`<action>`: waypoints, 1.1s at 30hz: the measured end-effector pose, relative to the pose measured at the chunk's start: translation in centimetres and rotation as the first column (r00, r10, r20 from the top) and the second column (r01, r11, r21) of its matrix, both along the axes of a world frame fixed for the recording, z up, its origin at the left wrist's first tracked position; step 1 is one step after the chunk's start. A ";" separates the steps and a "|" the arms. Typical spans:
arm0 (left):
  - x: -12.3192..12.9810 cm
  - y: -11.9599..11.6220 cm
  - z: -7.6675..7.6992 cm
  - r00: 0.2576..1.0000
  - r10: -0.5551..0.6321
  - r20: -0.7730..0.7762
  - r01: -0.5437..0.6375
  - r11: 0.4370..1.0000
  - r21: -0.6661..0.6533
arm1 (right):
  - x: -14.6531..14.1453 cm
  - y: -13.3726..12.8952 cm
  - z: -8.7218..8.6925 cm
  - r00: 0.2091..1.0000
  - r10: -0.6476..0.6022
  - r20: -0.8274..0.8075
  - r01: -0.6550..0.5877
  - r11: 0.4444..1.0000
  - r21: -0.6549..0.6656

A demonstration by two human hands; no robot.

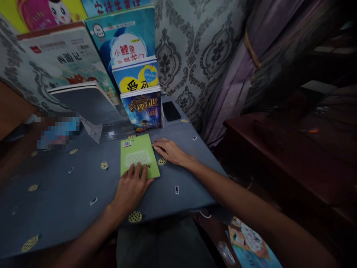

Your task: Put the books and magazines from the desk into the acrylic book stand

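A thin green book (138, 154) with a barcode at its top left lies flat on the grey-blue tablecloth (83, 178). Resting on its lower part is my left hand (132, 184), palm down, fingers apart on the cover. My right hand (169, 150) lies at the book's right edge, fingertips near the upper right side, with nothing visible in its fingers. Just behind the book stands a clear rack (96, 132) with picture books, among them a dark blue book (143, 111) in front.
A black phone (171, 111) lies right of the rack. Further right is a dark red wooden surface (267, 156). A blurred blue item (60, 130) is at the left. Below the table edge, at the lower right, are colourful books (251, 242) and a clear plastic cup (225, 253).
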State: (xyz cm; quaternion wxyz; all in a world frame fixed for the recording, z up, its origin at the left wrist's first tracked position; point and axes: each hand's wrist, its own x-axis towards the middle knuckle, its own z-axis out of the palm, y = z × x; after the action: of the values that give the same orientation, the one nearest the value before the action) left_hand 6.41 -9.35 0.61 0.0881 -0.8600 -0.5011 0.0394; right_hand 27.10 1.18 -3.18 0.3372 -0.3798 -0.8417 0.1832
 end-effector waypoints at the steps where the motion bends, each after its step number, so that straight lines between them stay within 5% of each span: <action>1: 0.5 0.1 0.1 1.000 0.001 -0.001 -0.001 1.000 -0.002 | 0.0 -0.1 0.2 1.000 0.023 0.009 -0.023 1.000 0.008; 18: 2.0 0.1 2.0 0.999 0.030 0.013 -0.029 0.997 -0.073 | -1.0 -2.0 1.1 0.992 0.121 0.035 -0.123 0.992 0.041; 33: 2.0 0.1 2.0 1.000 -0.001 0.014 0.001 1.000 -0.026 | -0.7 -1.7 1.4 0.987 0.157 0.030 -0.156 0.987 -0.041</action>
State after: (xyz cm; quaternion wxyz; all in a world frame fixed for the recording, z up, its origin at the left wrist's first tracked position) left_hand 8.37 -9.20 2.65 0.0734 -0.8616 -0.5007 0.0399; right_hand 26.44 -0.55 -1.77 0.3002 -0.3220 -0.8708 0.2190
